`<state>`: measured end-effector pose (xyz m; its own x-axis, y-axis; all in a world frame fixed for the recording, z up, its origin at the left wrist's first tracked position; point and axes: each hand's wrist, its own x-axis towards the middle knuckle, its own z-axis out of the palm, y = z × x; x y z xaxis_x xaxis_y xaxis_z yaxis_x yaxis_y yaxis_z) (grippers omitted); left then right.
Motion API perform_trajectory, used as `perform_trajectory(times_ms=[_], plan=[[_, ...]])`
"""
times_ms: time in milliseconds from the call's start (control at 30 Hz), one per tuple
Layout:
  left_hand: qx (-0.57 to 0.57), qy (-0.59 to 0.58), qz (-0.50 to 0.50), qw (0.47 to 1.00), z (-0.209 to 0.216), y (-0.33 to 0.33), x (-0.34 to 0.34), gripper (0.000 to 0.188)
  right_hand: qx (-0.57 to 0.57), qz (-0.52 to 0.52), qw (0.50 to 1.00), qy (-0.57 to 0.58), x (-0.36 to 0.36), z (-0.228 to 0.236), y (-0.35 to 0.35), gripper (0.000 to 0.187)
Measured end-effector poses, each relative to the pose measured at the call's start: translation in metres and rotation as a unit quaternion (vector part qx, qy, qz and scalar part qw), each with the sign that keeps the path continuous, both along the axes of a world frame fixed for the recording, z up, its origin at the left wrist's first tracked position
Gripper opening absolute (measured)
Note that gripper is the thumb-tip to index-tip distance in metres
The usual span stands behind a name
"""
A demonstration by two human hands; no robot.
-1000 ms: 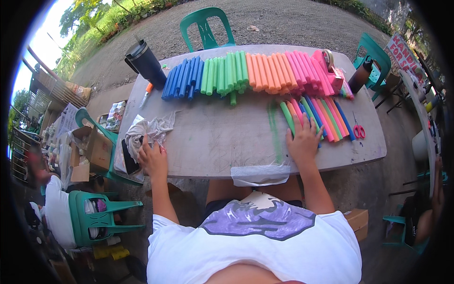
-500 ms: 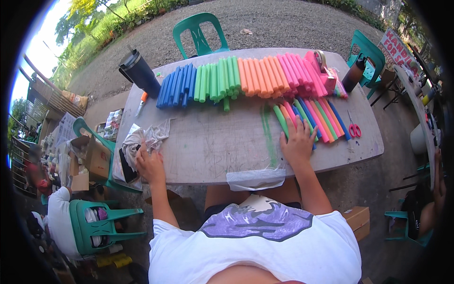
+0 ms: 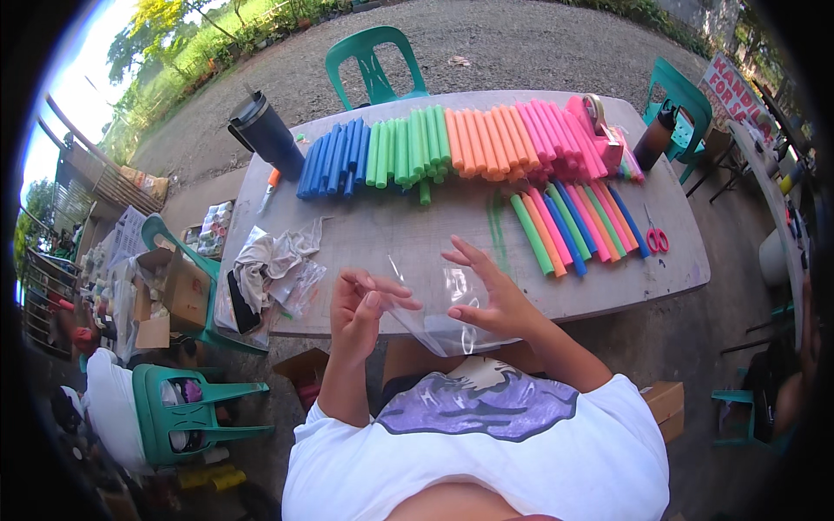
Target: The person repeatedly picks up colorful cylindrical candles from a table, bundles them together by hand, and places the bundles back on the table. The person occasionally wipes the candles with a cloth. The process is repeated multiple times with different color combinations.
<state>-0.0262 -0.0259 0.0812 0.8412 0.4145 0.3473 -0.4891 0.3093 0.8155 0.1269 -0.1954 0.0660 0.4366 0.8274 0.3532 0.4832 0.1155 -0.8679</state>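
Clear plastic bag [image 3: 439,328] over the near edge of the table [image 3: 373,239], left hand [image 3: 358,317] pinching its left side, right hand [image 3: 495,302] spread wide at its right, exact contact there hard to tell through glare, candles [image 3: 486,143] in 4 colours beyond.

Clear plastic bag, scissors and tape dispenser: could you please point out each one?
Clear plastic bag [image 3: 439,333], head view: on its lower part.
Scissors [image 3: 657,240], head view: where the handle loops meet.
Tape dispenser [image 3: 612,156], head view: near end of its body.
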Motion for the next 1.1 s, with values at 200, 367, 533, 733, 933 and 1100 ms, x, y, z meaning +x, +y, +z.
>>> perform_trajectory(times_ms=[200,367,533,733,933,1100], plan=[[0.032,0.009,0.14,0.99,-0.022,0.003,0.008,0.016,0.052,0.113,0.739,0.662,0.029,-0.021,-0.019,0.067],[0.226,0.19,0.279,0.914,-0.03,0.003,0.005,0.037,0.057,-0.055,0.852,0.518,0.038,-0.036,-0.022,0.031],[0.553,0.098,0.302,0.77,-0.002,-0.013,0.017,0.06,-0.006,-0.044,0.967,0.252,0.027,-0.019,-0.013,0.012],[0.473,0.082,-0.011,0.877,-0.004,-0.014,0.025,0.045,-0.028,0.041,0.998,0.05,0.006,0.009,-0.008,0.012],[0.359,0.192,0.0,0.913,-0.009,-0.013,0.015,0.025,-0.058,0.039,0.991,0.111,0.019,0.002,-0.022,0.016],[0.351,0.194,-0.032,0.915,-0.013,-0.018,0.017,0.018,-0.056,0.072,0.99,0.109,0.017,-0.001,-0.027,0.015]])
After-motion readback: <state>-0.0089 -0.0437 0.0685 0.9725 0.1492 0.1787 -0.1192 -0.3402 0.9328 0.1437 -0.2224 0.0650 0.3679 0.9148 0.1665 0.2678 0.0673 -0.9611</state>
